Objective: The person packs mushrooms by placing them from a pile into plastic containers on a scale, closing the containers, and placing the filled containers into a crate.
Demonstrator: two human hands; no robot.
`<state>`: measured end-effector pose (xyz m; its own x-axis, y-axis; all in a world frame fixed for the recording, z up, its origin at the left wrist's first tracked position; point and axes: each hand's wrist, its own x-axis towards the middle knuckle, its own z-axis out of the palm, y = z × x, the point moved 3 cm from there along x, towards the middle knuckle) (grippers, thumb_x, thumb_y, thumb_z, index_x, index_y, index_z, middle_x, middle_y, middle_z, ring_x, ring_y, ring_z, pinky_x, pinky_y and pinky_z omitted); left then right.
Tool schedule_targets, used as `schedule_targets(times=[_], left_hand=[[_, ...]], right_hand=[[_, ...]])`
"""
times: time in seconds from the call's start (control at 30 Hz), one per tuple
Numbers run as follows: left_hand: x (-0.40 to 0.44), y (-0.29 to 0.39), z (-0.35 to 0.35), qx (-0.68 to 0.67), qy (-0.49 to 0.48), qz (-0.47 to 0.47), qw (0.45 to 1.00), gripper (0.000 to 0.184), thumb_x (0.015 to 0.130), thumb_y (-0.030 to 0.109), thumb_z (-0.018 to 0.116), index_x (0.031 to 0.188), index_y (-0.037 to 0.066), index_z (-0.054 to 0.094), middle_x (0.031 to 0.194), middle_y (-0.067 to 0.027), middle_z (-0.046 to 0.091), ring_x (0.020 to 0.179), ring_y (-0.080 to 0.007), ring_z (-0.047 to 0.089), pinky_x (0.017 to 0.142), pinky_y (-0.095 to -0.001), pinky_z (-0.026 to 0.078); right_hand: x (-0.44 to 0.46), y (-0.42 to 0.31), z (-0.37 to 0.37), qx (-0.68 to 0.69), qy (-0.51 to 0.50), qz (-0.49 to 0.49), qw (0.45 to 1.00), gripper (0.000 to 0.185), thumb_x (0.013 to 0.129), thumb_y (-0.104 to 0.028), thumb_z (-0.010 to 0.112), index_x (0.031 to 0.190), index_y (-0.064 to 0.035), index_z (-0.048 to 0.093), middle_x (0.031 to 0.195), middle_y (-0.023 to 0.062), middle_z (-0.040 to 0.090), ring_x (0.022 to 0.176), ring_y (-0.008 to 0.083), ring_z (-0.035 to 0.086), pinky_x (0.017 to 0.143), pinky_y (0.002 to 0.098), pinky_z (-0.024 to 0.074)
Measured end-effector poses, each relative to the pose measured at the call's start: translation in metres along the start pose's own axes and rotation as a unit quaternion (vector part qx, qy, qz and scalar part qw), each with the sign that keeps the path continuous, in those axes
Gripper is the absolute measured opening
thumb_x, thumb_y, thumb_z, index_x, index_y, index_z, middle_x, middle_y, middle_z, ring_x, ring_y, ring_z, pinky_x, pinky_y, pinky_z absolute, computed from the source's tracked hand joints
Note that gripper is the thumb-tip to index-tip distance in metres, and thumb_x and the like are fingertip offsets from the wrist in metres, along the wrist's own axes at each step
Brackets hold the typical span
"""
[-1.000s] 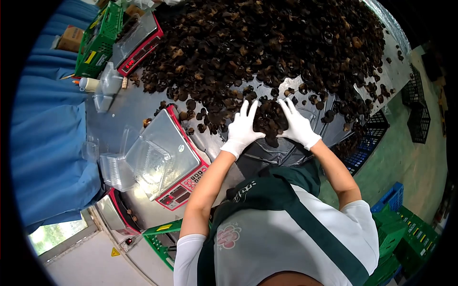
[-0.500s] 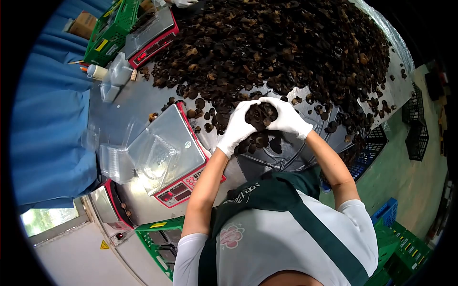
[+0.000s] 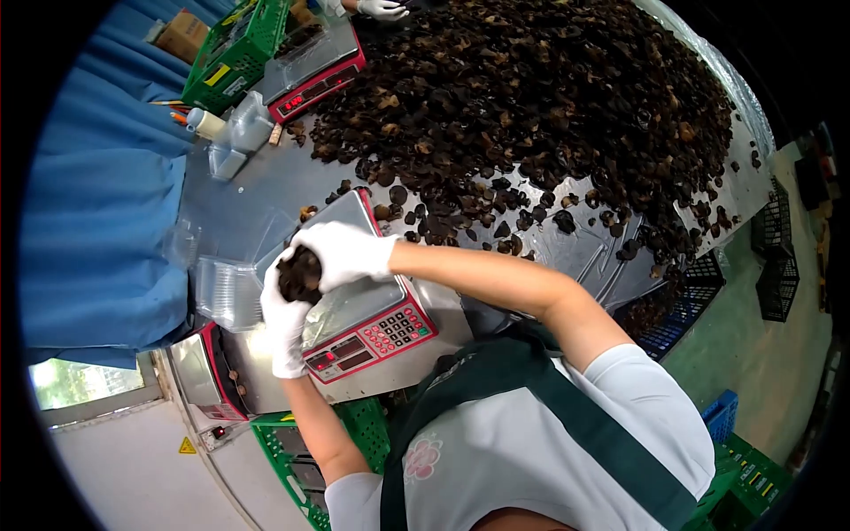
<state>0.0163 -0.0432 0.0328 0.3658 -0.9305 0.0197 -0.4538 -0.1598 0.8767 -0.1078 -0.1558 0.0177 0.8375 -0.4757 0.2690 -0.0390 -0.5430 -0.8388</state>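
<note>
Between my two white-gloved hands is a clump of dark wood ear mushrooms (image 3: 301, 275), held above the platform of a red-edged digital scale (image 3: 394, 333). My left hand (image 3: 285, 326) cups the clump from the near left side. From the far right side, my right hand (image 3: 347, 253) curls over it, its forearm stretched across the scale's right side. The clear plastic tray seen earlier on the platform is mostly hidden by my hands. A large heap of the same mushrooms (image 3: 540, 97) covers the far part of the metal table, with loose pieces at its near edge.
Nested clear plastic trays (image 3: 227, 292) stand left of the scale. Farther back are a second scale (image 3: 314, 88), a green crate (image 3: 235, 55) and a pale bottle (image 3: 205, 123). Another person's gloved hand (image 3: 383, 10) is at the far edge. A blue basket (image 3: 686, 310) sits right.
Both my hands have moved left from the heap's near edge to above the scale, carrying the mushroom clump. The other person's gloved hand has come further into view at the top.
</note>
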Motion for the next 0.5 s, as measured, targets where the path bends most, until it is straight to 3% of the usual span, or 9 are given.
schedule_targets(times=[0.07, 0.13, 0.2, 0.23, 0.27, 0.33, 0.4, 0.47, 0.5], left_hand=[[-0.007, -0.019, -0.023, -0.089, 0.019, -0.048, 0.995, 0.067, 0.062, -0.007, 0.072, 0.125, 0.001, 0.053, 0.120, -0.0110, 0.060, 0.110, -0.0173, 0.057, 0.098, -0.0325, 0.045], [-0.008, -0.057, -0.041, -0.080, 0.017, -0.066, 0.994, 0.070, 0.061, -0.008, 0.073, 0.127, 0.002, 0.052, 0.121, -0.0105, 0.059, 0.110, -0.0188, 0.057, 0.098, -0.0324, 0.045], [-0.009, -0.083, -0.045, 0.101, -0.002, -0.073, 0.992, 0.074, 0.059, -0.003, 0.077, 0.128, 0.004, 0.052, 0.122, -0.0111, 0.058, 0.110, -0.0225, 0.058, 0.098, -0.0332, 0.045], [-0.008, -0.090, -0.042, 0.192, 0.022, -0.043, 0.980, 0.078, 0.057, 0.002, 0.080, 0.129, 0.006, 0.051, 0.120, -0.0127, 0.058, 0.111, -0.0269, 0.058, 0.097, -0.0344, 0.046], [-0.008, -0.098, -0.039, 0.199, 0.039, -0.035, 0.979, 0.080, 0.058, 0.006, 0.082, 0.131, 0.008, 0.049, 0.119, -0.0149, 0.057, 0.113, -0.0302, 0.056, 0.097, -0.0366, 0.045], [-0.012, -0.066, -0.025, 0.316, 0.028, -0.044, 0.947, 0.080, 0.060, 0.009, 0.081, 0.133, 0.008, 0.048, 0.121, -0.0163, 0.056, 0.114, -0.0320, 0.055, 0.098, -0.0378, 0.045], [-0.011, -0.065, -0.022, 0.307, 0.027, -0.025, 0.951, 0.080, 0.061, 0.009, 0.081, 0.134, 0.008, 0.046, 0.124, -0.0171, 0.054, 0.115, -0.0339, 0.054, 0.098, -0.0387, 0.044], [-0.011, -0.062, -0.018, 0.271, -0.006, 0.012, 0.963, 0.081, 0.062, 0.010, 0.080, 0.135, 0.006, 0.044, 0.128, -0.0179, 0.052, 0.117, -0.0343, 0.052, 0.100, -0.0388, 0.043], [-0.012, -0.059, -0.015, 0.251, -0.017, 0.021, 0.968, 0.081, 0.063, 0.010, 0.080, 0.135, 0.006, 0.044, 0.129, -0.0183, 0.051, 0.118, -0.0341, 0.052, 0.101, -0.0384, 0.042]], right_hand=[[0.026, 0.000, 0.035, 0.003, -0.052, 0.033, 0.998, 0.065, 0.058, -0.029, 0.079, 0.113, -0.0027, 0.057, 0.097, 0.0191, 0.066, 0.093, 0.0354, 0.064, 0.082, 0.0393, 0.0523], [0.038, 0.000, 0.054, -0.052, -0.137, 0.064, 0.987, 0.063, 0.060, -0.035, 0.079, 0.110, -0.0022, 0.059, 0.099, 0.0200, 0.066, 0.096, 0.0348, 0.064, 0.083, 0.0396, 0.0523], [0.044, 0.011, 0.079, -0.156, -0.156, 0.079, 0.972, 0.052, 0.061, -0.030, 0.078, 0.102, -0.0007, 0.067, 0.094, 0.0197, 0.068, 0.093, 0.0350, 0.065, 0.080, 0.0406, 0.0531], [0.040, 0.009, 0.085, -0.194, -0.088, 0.035, 0.976, 0.043, 0.067, -0.026, 0.072, 0.100, 0.0002, 0.068, 0.093, 0.0211, 0.067, 0.098, 0.0380, 0.061, 0.082, 0.0414, 0.0523], [0.039, 0.010, 0.096, -0.231, -0.129, 0.028, 0.964, 0.039, 0.071, -0.022, 0.068, 0.101, 0.0027, 0.067, 0.105, 0.0266, 0.063, 0.101, 0.0388, 0.058, 0.083, 0.0412, 0.0521], [0.031, 0.012, 0.106, -0.283, -0.054, 0.025, 0.957, 0.042, 0.080, -0.022, 0.061, 0.109, 0.0087, 0.056, 0.113, 0.0321, 0.054, 0.092, 0.0388, 0.061, 0.077, 0.0425, 0.0515], [0.021, 0.011, 0.097, -0.253, -0.009, 0.055, 0.966, 0.039, 0.084, -0.015, 0.055, 0.114, 0.0103, 0.054, 0.123, 0.0361, 0.047, 0.094, 0.0416, 0.059, 0.078, 0.0425, 0.0525], [0.012, -0.003, 0.078, -0.384, -0.044, 0.006, 0.922, 0.038, 0.083, -0.012, 0.052, 0.113, 0.0114, 0.053, 0.130, 0.0374, 0.043, 0.100, 0.0437, 0.057, 0.077, 0.0417, 0.0548], [0.008, -0.005, 0.069, -0.339, -0.049, 0.003, 0.939, 0.037, 0.082, -0.012, 0.054, 0.112, 0.0101, 0.055, 0.130, 0.0369, 0.043, 0.100, 0.0437, 0.056, 0.080, 0.0421, 0.0540]])
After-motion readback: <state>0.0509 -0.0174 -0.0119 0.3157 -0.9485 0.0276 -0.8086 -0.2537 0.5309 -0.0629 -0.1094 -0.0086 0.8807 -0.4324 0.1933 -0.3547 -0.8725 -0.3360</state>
